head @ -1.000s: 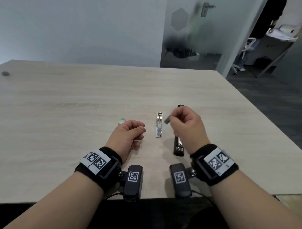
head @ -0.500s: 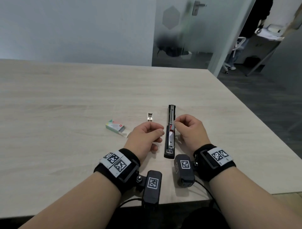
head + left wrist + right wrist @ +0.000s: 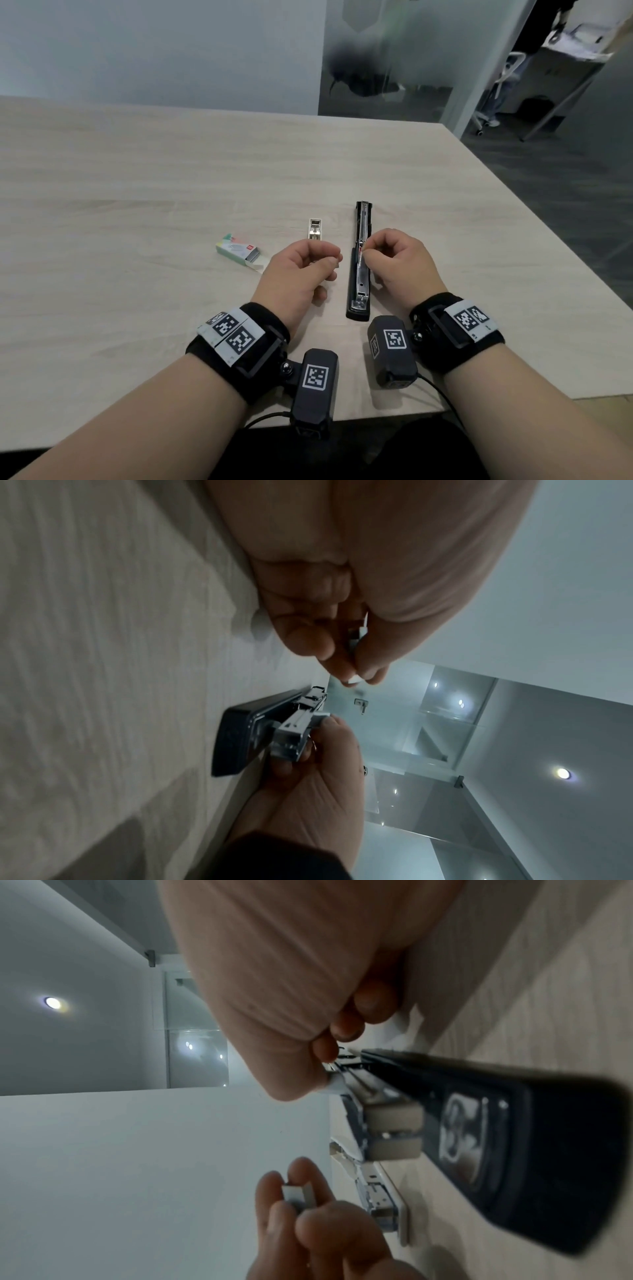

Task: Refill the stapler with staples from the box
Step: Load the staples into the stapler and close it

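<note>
The black stapler (image 3: 359, 274) lies opened flat on the table, its metal channel facing up. My right hand (image 3: 368, 248) pinches a short strip of staples (image 3: 334, 1082) against the channel at mid-length. My left hand (image 3: 334, 263) hovers just left of the stapler and pinches a second staple strip (image 3: 298, 1195) between thumb and fingertips; that strip (image 3: 356, 680) also shows in the left wrist view. The green staple box (image 3: 238, 251) lies open on the table left of my left hand.
A small silver metal piece (image 3: 315, 229) lies on the table beyond my left hand, beside the stapler. The table's right edge (image 3: 534, 246) runs close to my right hand. A glass door and an office chair stand behind.
My right hand came down from above the table onto the stapler's channel with its strip. My left hand shifted right toward the stapler, and the green box now shows fully.
</note>
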A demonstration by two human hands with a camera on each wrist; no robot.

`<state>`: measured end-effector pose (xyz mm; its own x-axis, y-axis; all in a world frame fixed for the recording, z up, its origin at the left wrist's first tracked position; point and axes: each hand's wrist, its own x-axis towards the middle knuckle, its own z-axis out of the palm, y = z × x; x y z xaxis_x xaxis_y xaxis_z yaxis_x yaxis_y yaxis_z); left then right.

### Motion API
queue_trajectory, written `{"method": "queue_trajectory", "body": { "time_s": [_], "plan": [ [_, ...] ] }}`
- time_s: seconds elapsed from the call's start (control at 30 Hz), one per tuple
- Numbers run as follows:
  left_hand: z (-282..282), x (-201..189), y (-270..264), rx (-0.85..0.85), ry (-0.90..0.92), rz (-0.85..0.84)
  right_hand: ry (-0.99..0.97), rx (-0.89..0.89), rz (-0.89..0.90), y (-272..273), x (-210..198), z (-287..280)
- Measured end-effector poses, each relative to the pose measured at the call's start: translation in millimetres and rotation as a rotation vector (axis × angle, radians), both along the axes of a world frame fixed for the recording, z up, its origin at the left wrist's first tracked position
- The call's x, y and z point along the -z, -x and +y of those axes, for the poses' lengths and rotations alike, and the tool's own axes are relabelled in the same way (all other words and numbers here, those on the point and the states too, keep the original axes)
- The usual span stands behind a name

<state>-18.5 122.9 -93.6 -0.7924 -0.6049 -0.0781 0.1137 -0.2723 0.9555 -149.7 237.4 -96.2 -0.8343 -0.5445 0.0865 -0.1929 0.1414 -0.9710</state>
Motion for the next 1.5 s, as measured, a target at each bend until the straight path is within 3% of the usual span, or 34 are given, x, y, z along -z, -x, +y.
{"method": "queue_trajectory", "body": {
  "time_s": [0.2, 0.37, 0.53, 0.77, 1.5],
  "plan": [
    [0.9, -3.2, -0.8, 0.005, -0.065, 0.012, -0.039, -0.026, 0.043, -0.8, 0.6, 2.6],
    [2.0, -5.1, -2.5, 0.014, -0.074, 0.021, 0.180, -0.049, -0.151, -8.5, -2.6, 5.8],
    [1.4, -3.7, -1.3, 0.011, -0.070, 0.017, 0.100, -0.088, 0.100, -8.0, -3.2, 9.8],
    [1.1, -3.1, 1.4, 0.036, -0.047, 0.016, 0.052, -0.155, 0.245, -15.5, -4.8, 6.5],
    [2.6, -2.9, 1.4, 0.100, -0.033, 0.021, 0.040, -0.161, 0.258, -19.0, -4.7, 6.6]
  ]
}}
